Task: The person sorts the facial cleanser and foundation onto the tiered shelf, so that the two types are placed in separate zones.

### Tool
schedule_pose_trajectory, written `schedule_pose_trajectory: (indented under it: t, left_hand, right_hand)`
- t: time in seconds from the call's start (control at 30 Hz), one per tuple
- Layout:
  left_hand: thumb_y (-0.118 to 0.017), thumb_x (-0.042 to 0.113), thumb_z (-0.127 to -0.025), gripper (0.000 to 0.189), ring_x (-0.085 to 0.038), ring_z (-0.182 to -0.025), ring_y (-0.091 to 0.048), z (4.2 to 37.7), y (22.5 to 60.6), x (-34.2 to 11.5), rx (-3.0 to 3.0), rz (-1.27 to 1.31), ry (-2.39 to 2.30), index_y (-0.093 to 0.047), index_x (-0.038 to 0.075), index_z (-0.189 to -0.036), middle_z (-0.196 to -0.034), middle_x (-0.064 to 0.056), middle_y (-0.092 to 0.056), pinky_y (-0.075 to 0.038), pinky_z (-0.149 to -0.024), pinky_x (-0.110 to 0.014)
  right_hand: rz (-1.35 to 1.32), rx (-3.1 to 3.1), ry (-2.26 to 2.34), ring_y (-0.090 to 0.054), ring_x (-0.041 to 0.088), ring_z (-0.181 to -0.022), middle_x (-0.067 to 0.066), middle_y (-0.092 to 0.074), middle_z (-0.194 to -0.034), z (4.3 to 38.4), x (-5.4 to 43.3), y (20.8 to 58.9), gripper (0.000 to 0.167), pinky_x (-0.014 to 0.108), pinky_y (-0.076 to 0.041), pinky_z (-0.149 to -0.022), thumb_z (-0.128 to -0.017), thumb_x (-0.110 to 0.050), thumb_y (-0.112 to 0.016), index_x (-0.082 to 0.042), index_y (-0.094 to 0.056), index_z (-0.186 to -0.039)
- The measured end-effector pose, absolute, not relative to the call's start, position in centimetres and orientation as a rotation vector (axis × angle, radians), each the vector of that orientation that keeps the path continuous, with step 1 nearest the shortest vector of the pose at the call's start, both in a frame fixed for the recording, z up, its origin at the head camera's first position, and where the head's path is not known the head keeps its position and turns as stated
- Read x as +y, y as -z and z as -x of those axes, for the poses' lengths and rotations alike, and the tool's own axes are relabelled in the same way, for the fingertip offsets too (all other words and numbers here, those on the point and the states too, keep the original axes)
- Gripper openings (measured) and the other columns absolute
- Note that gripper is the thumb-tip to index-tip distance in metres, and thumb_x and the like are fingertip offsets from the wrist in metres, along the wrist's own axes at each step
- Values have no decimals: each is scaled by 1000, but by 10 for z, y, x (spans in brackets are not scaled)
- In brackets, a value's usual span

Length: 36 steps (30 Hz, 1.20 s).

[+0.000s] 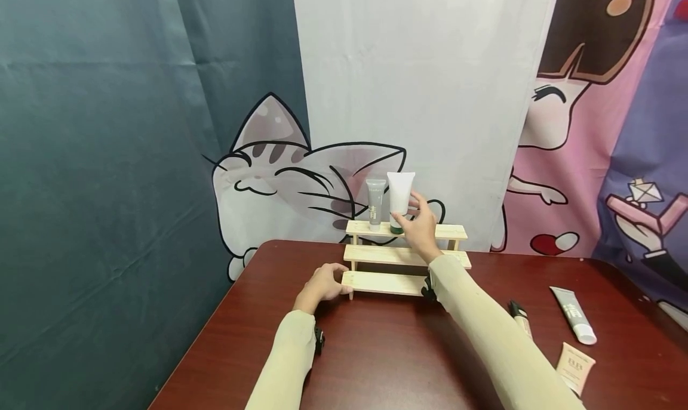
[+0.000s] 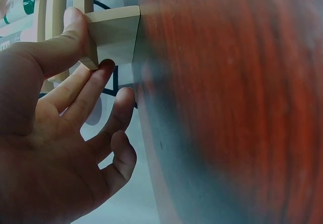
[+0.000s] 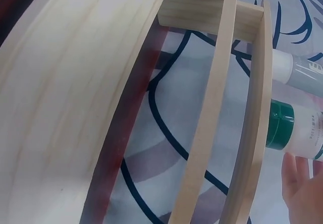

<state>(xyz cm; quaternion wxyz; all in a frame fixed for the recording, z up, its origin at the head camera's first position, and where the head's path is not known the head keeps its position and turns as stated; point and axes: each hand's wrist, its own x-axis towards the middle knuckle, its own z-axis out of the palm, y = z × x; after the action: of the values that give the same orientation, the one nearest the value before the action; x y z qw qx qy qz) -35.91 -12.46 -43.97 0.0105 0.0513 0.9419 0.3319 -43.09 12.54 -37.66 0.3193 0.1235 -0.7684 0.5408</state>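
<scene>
A three-tier wooden stand point(image 1: 384, 283) stands toward the back of the table. My left hand point(image 1: 324, 286) pinches the left end of its lowest step, thumb on one face and fingertips on the other in the left wrist view. On the top tier, my right hand point(image 1: 421, 228) holds a white squeeze tube point(image 1: 400, 192) upright between thumb and fingers. The tube's green cap point(image 3: 280, 125) points down, right at the top board. To its left, a grey squeeze tube point(image 1: 375, 201) stands upright on its white cap.
At the right of the brown table point(image 1: 387, 350) lie a grey tube point(image 1: 574, 314) with a white cap, a small black-capped bottle point(image 1: 520, 320) and a beige tube point(image 1: 575, 365). The right forearm passes beside them. A printed curtain point(image 1: 424, 70) hangs behind the table.
</scene>
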Motion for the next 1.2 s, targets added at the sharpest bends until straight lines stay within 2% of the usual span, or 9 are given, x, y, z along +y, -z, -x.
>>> schedule_pose_trajectory:
  t: [0.17,0.43,0.67,0.9,1.2]
  left_hand:
    - [-86,27,-79,50,-33,-118,-57,359,442,-127,2929,-179,-1058,-67,19,-125,-128,-11,-62,-45,-93,-57]
    - [-86,25,-78,49,-33,-116,-58,359,440,-130,2942,-193,-1074,-68,18,-123,-126,-12,-63,-46,-92,-54]
    - [-86,24,-79,48,-32,-116,-57,358,442,-127,2924,-203,-1082,-68,18,-123,-126,-11,-63,-47,-92,-53]
    - [-86,23,-79,49,-29,-110,-59,359,439,-130,2935,-183,-1064,-68,15,-124,-120,-9,-65,-47,-90,-53]
    - [-86,25,-78,48,-28,-109,-59,359,440,-128,2943,-177,-1037,-68,19,-122,-119,-7,-65,-47,-87,-53]
  right_hand:
    - [-322,-2052,-1397,-63,38,-107,22,-59,-125,429,126,379,67,51,-53,-86,-86,-13,-79,-7,-45,-144]
    - [-344,-2136,-1396,-61,43,-112,20,-58,-131,422,135,377,75,54,-51,-87,-86,-23,-80,-10,-41,-149]
    - [-296,-2166,-1344,-62,44,-110,20,-57,-134,406,153,371,68,53,-52,-87,-89,-22,-77,-7,-45,-147]
    - [-280,-2221,-1313,-67,38,-105,22,-60,-131,395,163,362,65,50,-54,-82,-87,-22,-78,-9,-49,-145]
    - [-250,-2305,-1279,-67,39,-104,23,-61,-130,376,192,365,59,51,-55,-82,-90,-24,-75,-6,-53,-142]
